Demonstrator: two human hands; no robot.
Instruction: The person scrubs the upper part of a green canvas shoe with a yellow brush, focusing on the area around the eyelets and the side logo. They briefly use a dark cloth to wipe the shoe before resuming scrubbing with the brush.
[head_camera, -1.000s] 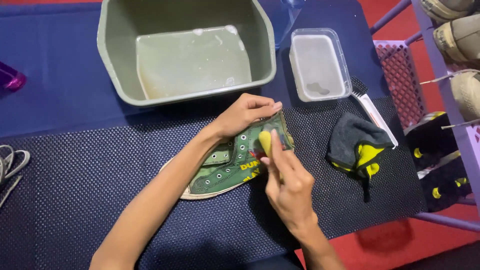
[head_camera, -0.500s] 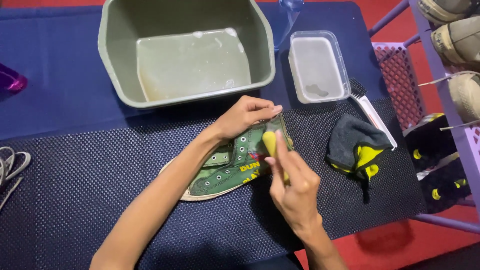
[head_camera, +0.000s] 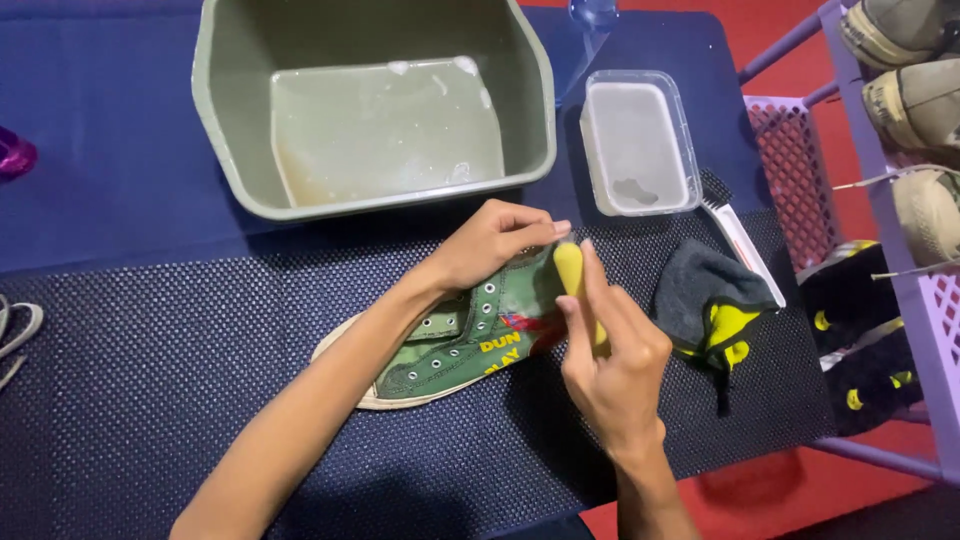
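Currently the left hand (head_camera: 490, 245) pins a green canvas high-top shoe (head_camera: 455, 345) flat on the dark blue dotted mat (head_camera: 150, 380) covering the counter, fingers curled over its top edge. Right hand (head_camera: 610, 365), fingers closed around a yellow brush handle (head_camera: 570, 280), presses it against the shoe. Grey-green plastic basin (head_camera: 230, 120) of cloudy water sits just behind.

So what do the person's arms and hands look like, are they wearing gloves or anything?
No gloves. Both the left hand and the right hand are bare, and both forearms are bare too, with no sleeves showing. No watch, ring or bracelet is visible. The fingernails look short and plain.
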